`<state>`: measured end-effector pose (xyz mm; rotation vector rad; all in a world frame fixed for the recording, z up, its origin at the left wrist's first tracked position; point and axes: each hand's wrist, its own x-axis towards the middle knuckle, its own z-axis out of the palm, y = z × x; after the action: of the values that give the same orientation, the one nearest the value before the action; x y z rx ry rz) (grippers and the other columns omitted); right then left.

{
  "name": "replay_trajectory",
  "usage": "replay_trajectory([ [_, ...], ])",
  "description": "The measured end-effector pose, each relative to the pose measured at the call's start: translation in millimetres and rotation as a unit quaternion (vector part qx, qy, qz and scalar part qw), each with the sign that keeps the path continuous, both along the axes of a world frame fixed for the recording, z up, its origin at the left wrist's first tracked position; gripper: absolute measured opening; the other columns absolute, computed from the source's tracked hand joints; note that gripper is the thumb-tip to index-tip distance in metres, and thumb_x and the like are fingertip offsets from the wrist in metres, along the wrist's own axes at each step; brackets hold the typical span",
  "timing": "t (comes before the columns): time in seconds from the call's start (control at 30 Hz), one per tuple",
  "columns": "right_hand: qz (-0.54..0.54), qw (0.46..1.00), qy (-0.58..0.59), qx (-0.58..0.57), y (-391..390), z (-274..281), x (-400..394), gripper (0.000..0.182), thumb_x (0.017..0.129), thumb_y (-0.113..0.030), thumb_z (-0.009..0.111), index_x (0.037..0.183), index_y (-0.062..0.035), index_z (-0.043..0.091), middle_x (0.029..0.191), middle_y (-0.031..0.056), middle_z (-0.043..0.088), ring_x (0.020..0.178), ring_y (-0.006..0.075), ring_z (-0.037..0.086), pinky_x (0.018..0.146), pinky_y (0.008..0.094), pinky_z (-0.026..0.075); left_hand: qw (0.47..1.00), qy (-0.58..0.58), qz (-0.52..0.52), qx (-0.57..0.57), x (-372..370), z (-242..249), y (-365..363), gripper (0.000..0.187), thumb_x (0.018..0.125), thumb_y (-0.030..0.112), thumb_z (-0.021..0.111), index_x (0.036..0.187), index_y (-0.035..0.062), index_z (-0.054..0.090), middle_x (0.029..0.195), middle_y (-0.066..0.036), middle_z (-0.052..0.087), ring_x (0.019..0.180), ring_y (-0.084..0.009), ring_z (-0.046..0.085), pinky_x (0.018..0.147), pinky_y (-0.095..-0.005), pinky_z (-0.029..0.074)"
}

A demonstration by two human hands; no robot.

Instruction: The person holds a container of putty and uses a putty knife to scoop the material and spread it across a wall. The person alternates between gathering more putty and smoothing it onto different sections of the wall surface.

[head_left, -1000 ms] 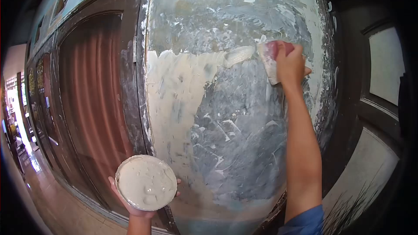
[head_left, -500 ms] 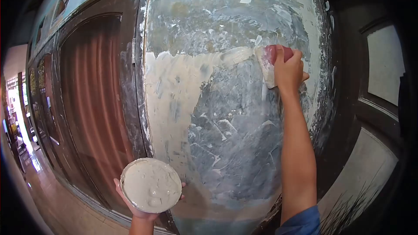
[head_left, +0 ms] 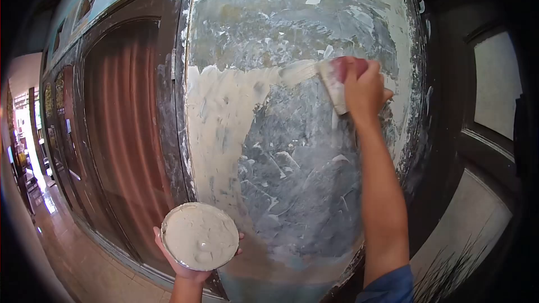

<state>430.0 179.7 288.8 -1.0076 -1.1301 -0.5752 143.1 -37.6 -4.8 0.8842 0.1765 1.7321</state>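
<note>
— What's the grip?

— I see my right hand (head_left: 364,91) closed around the scraper (head_left: 336,83), upper right of frame, blade flat on the wall (head_left: 292,151), long edge upright.

— And the paste?

— Wet streak (head_left: 295,72) just left of the blade. My left hand (head_left: 191,269) cups the bowl (head_left: 200,236), lower left.

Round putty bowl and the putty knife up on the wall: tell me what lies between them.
In the head view, between the round bowl of pale putty and the red-handled putty knife lies scraped grey wall, still bare of fresh putty; nothing else.
</note>
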Motion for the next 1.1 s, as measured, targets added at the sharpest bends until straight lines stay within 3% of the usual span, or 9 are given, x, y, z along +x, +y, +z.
replay_trajectory([
  [0.03,0.04,0.998,-0.033,0.026,-0.9,-6.8,-13.0,0.061,0.1,-0.061,0.058,0.119,-0.003,0.062,0.11,0.0165,0.072,0.112,0.0362,0.064,0.102,0.0588,0.028,1.0,0.01,0.011,-0.003,3.3,0.9,0.2,0.119,0.074,0.102,0.036,0.16,0.0192,0.036,0.155,-0.027,0.045,0.125,-0.0711,0.048,0.088,-0.0835,0.047],
  [0.2,-0.019,0.99,-0.136,-0.009,8.1,-14.8,-49.7,0.059,0.099,-0.06,0.06,0.117,-0.0042,0.061,0.109,0.0138,0.073,0.111,0.0351,0.063,0.098,0.0563,0.03,0.998,-0.064,-0.016,0.002,17.5,-3.6,-3.3,0.118,0.074,0.101,0.036,0.159,0.0183,0.037,0.154,-0.026,0.045,0.124,-0.0708,0.049,0.087,-0.0828,0.048],
  [0.43,-0.038,0.999,-0.017,-0.015,1.9,16.4,5.7,0.057,0.1,-0.058,0.06,0.117,-0.0036,0.061,0.111,0.0135,0.072,0.112,0.035,0.063,0.098,0.0557,0.03,0.989,-0.146,-0.013,-0.029,23.7,-11.7,-3.0,0.11,0.079,0.098,0.037,0.157,0.0209,0.039,0.152,-0.026,0.046,0.118,-0.0737,0.05,0.077,-0.0829,0.052],
  [0.53,0.038,0.995,-0.09,0.031,-3.7,-3.8,-25.3,0.055,0.1,-0.058,0.061,0.113,-0.005,0.063,0.109,0.0128,0.073,0.111,0.0334,0.063,0.098,0.0559,0.03,0.993,-0.12,-0.012,-0.013,29.3,-12.8,1.3,0.109,0.079,0.098,0.038,0.157,0.0213,0.038,0.152,-0.025,0.046,0.118,-0.0737,0.05,0.077,-0.0829,0.052],
  [0.63,-0.003,0.987,-0.161,-0.01,-1.3,-6.5,-48.7,0.055,0.099,-0.058,0.062,0.114,-0.0048,0.064,0.108,0.0121,0.073,0.111,0.0321,0.063,0.099,0.0566,0.031,0.984,-0.172,-0.031,-0.014,41.5,-5.4,0.0,0.109,0.079,0.097,0.038,0.157,0.0212,0.039,0.151,-0.026,0.046,0.118,-0.0735,0.05,0.077,-0.082,0.053],
  [0.9,-0.055,0.998,-0.009,0.011,8.8,37.7,10.6,0.059,0.099,-0.059,0.061,0.12,-0.0036,0.062,0.109,0.0149,0.073,0.111,0.0347,0.065,0.101,0.0564,0.031,0.982,-0.189,-0.011,-0.006,35.1,-17.0,-12.3,0.11,0.08,0.097,0.038,0.159,0.0196,0.036,0.154,-0.027,0.043,0.12,-0.0738,0.049,0.079,-0.0824,0.053],
  [0.97,0.05,0.997,-0.053,0.0,-5.6,18.6,1.4,0.06,0.099,-0.059,0.06,0.123,-0.0037,0.06,0.109,0.0169,0.073,0.112,0.0356,0.065,0.102,0.0566,0.031,0.98,-0.197,-0.001,-0.013,35.4,-20.2,-13.5,0.111,0.08,0.097,0.038,0.159,0.0195,0.035,0.155,-0.027,0.042,0.12,-0.0738,0.049,0.08,-0.0826,0.053],
  [1.0,0.039,0.995,-0.086,0.029,0.9,6.5,-8.9,0.061,0.099,-0.06,0.061,0.122,-0.0041,0.06,0.109,0.0166,0.073,0.111,0.0354,0.066,0.103,0.0571,0.03,0.981,-0.194,0.001,-0.017,35.6,-19.3,-13.7,0.111,0.08,0.097,0.038,0.16,0.0194,0.035,0.155,-0.027,0.042,0.121,-0.0738,0.048,0.081,-0.0828,0.052],
  [1.1,0.021,0.982,-0.181,-0.043,-9.3,-17.2,-33.7,0.064,0.096,-0.063,0.063,0.12,-0.004,0.061,0.11,0.0173,0.073,0.112,0.0359,0.065,0.104,0.0595,0.03,0.983,-0.181,-0.007,-0.008,35.7,-18.2,-10.1,0.112,0.08,0.097,0.038,0.16,0.0196,0.034,0.155,-0.027,0.042,0.122,-0.0739,0.048,0.082,-0.0831,0.052],
])
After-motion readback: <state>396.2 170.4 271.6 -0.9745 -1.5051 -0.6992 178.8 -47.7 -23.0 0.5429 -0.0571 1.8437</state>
